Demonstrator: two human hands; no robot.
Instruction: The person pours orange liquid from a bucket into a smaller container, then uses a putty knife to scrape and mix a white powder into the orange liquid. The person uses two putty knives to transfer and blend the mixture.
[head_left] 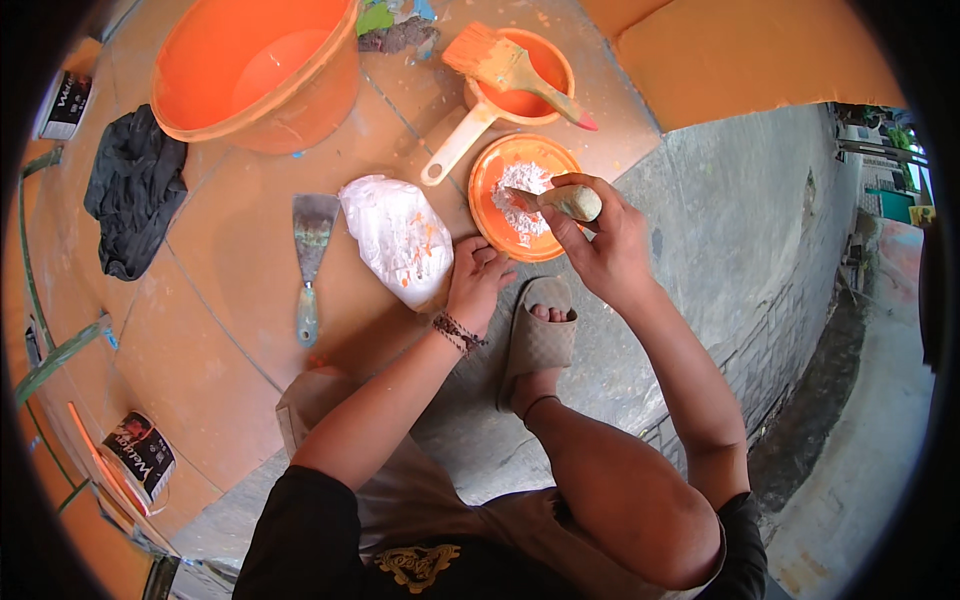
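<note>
Tiled floor under bucket, scraper

A white plastic bag, soft and lumpy with orange smears, lies on the tiled floor; the left hand touches its lower right edge. A black-and-white labelled packet sits at the upper left rim. Another black-and-white labelled packet lies at the lower left.
</note>
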